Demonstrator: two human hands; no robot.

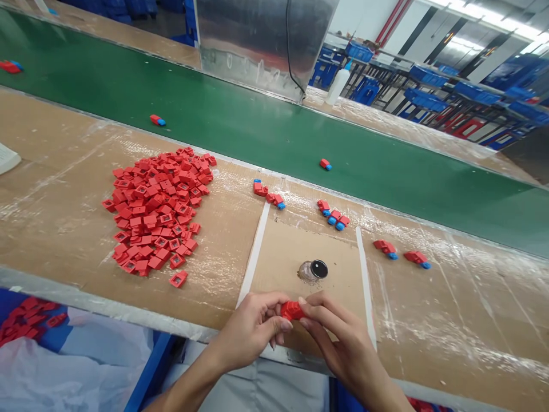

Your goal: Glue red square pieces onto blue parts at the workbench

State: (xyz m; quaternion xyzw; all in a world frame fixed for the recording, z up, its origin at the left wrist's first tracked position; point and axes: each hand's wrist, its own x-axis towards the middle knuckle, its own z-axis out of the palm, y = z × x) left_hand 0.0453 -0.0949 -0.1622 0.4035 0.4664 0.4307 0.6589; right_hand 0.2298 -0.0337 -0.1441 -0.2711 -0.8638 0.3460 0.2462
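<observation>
Both my hands meet over the table's front edge at a small red plastic piece. My left hand pinches its left end between thumb and fingers. My right hand grips the right end with its fingertips. Whether it is one part or two pressed together I cannot tell, since the fingers cover its ends. Just beyond the hands, a small round clear container with a black top sits on a cardboard sheet edged with white strips. To the left lies a big heap of red hollow plastic pieces.
Several red-and-blue pieces lie along the table's far edge. Beyond runs a green conveyor belt carrying a few more. A white bottle stands behind it, beside a metal housing. Below left, a blue bin holds white bags and red pieces.
</observation>
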